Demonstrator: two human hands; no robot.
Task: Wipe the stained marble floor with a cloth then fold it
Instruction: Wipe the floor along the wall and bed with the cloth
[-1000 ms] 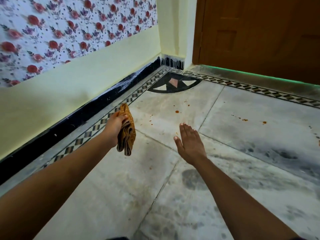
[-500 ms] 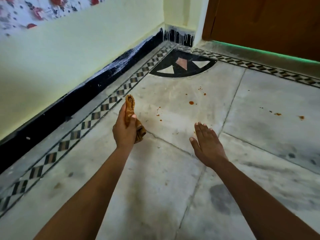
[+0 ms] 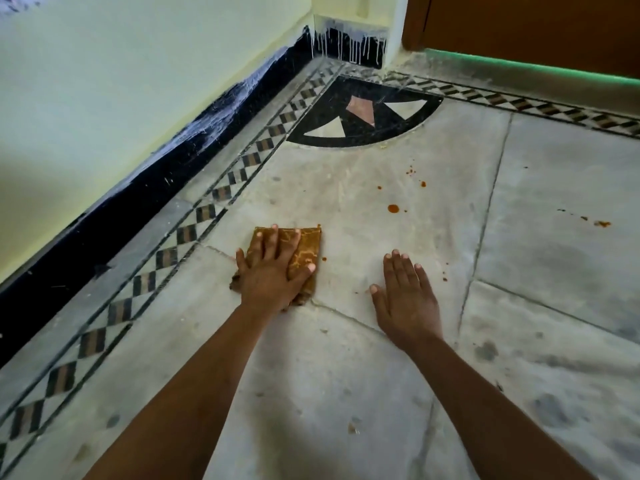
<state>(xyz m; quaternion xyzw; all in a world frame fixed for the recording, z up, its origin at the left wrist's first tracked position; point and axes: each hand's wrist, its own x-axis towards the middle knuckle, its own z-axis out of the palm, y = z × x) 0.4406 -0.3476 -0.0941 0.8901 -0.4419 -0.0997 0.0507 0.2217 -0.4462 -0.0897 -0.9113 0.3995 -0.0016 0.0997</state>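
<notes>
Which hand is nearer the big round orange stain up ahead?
The right hand, by a modest margin. It lies flat on the floor, below and slightly right of the round stain. The left hand, pressing the cloth, sits farther down-left of it.

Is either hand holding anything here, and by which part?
Left hand presses flat on the cloth, covering its near-left part, no grasp. Right hand holds nothing.

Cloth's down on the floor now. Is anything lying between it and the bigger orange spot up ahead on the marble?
Nothing visible does. The cloth lies flat under the left hand, and only bare marble floor separates it from the orange spot ahead and to the right. The right hand rests on the floor off to the side, clear of that path.
</notes>
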